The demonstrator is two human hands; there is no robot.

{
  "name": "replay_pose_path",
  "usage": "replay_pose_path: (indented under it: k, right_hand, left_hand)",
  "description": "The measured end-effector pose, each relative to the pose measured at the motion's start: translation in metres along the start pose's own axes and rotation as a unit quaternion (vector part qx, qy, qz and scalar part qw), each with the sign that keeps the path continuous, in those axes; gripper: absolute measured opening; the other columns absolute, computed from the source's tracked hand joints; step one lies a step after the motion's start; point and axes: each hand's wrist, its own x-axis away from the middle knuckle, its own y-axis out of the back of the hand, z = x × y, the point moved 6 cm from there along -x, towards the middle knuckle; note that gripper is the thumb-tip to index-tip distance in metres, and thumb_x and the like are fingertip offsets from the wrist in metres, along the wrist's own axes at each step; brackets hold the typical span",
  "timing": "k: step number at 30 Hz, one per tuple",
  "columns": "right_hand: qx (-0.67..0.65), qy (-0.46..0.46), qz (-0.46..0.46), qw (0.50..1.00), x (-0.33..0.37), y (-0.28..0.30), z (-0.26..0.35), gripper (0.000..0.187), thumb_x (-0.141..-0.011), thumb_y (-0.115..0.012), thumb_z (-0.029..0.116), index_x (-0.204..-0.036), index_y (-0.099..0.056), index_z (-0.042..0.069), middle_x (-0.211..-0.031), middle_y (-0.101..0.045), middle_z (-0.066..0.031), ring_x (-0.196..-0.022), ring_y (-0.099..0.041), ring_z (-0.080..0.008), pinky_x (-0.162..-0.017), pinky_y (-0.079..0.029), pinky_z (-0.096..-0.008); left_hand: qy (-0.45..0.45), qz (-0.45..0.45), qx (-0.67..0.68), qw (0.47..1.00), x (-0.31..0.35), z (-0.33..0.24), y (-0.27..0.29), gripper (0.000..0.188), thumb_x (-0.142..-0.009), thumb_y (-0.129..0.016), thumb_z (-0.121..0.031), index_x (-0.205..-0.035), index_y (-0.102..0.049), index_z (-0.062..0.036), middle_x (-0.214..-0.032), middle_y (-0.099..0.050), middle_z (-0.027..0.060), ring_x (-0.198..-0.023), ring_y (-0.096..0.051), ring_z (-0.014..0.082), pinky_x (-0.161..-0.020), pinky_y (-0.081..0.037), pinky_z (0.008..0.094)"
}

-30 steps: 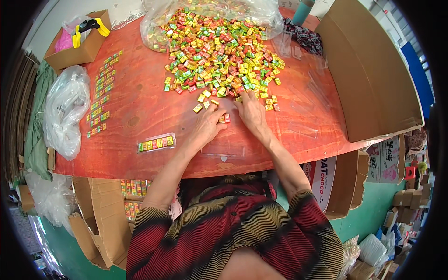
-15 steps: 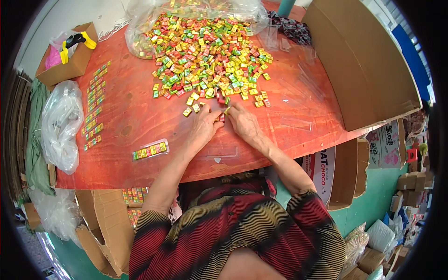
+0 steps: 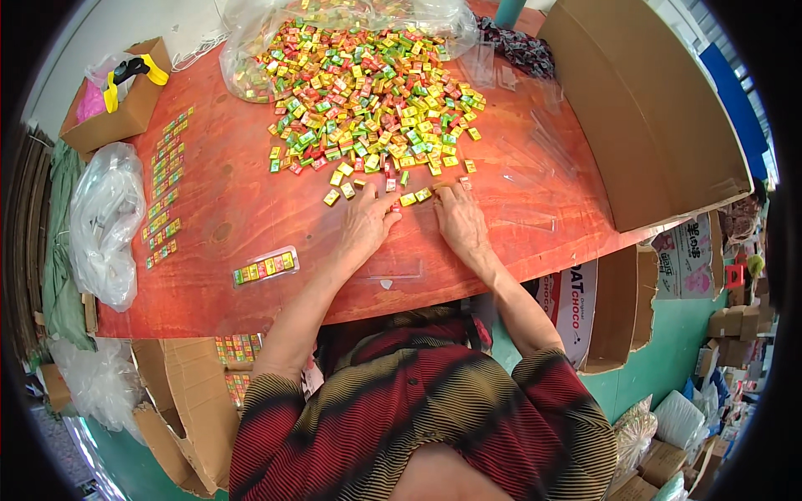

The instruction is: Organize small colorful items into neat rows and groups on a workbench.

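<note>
A large heap of small coloured boxes (image 3: 359,100), red, yellow and green, covers the far middle of the red table (image 3: 217,200). My left hand (image 3: 366,224) rests in front of it, thumb and forefinger closed about a small red box (image 3: 395,208). To its right, my right hand (image 3: 461,222) lies low on the table, fingers spread and touching loose boxes at the heap's near edge. Two yellow boxes (image 3: 415,196) sit end to end between the hands. At the near left, a clear plastic tray (image 3: 266,267) holds a row of boxes. An empty clear tray (image 3: 393,270) lies nearer me.
Rows of filled trays (image 3: 165,179) line the left side, by a clear plastic bag (image 3: 109,225) and a small carton (image 3: 125,104). A tall cardboard box (image 3: 643,108) stands at right. Clear plastic pieces (image 3: 551,142) lie near it. An open carton (image 3: 196,401) is below left.
My right hand has moved right, away from the left hand, to the loose boxes there. Two yellow boxes now show between the hands. My left hand has hardly moved.
</note>
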Motion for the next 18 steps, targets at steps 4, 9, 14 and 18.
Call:
replay_pose_path:
  k: [4,9,14,18]
  right_hand:
    - [-0.033,-0.036,0.038,0.998,-0.005,-0.003,-0.001,0.023,-0.078,-0.054,0.006,-0.101,-0.052,0.002,-0.092,-0.051,-0.0180,-0.085,-0.053,-0.0371,-0.070,-0.045,-0.0428]
    - [-0.064,0.004,0.032,0.997,-0.003,-0.006,0.012,0.025,-0.077,-0.053,0.005,-0.102,-0.051,0.001,-0.091,-0.051,-0.0192,-0.086,-0.052,-0.0371,-0.069,-0.046,-0.0430]
    - [-0.065,-0.017,0.044,0.997,-0.013,-0.017,0.008,0.027,-0.076,-0.053,0.004,-0.102,-0.050,0.000,-0.092,-0.052,-0.0204,-0.086,-0.052,-0.0376,-0.069,-0.046,-0.0438]
    - [-0.096,0.036,0.051,0.993,-0.033,-0.014,0.006,0.030,-0.075,-0.057,0.005,-0.103,-0.050,0.001,-0.091,-0.053,-0.0205,-0.084,-0.054,-0.0386,-0.069,-0.046,-0.0433]
  left_hand:
    - [0.006,0.017,-0.011,1.000,-0.005,-0.001,-0.003,0.036,-0.070,-0.069,-0.015,-0.105,-0.061,-0.0122,-0.083,-0.045,0.0114,-0.078,-0.052,0.0294,-0.068,-0.043,0.0393]
    - [0.015,0.017,-0.021,1.000,-0.005,-0.001,-0.008,0.032,-0.071,-0.068,-0.015,-0.102,-0.063,-0.0124,-0.085,-0.046,0.0114,-0.079,-0.054,0.0292,-0.067,-0.044,0.0393]
    - [-0.023,-0.011,-0.024,0.999,-0.002,-0.004,-0.005,0.026,-0.071,-0.068,-0.016,-0.096,-0.065,-0.0132,-0.090,-0.050,0.0114,-0.075,-0.057,0.0308,-0.064,-0.046,0.0420]
    - [-0.003,0.017,-0.016,1.000,-0.004,-0.005,-0.005,0.028,-0.071,-0.068,-0.014,-0.099,-0.064,-0.0117,-0.086,-0.049,0.0111,-0.079,-0.056,0.0286,-0.068,-0.045,0.0395]
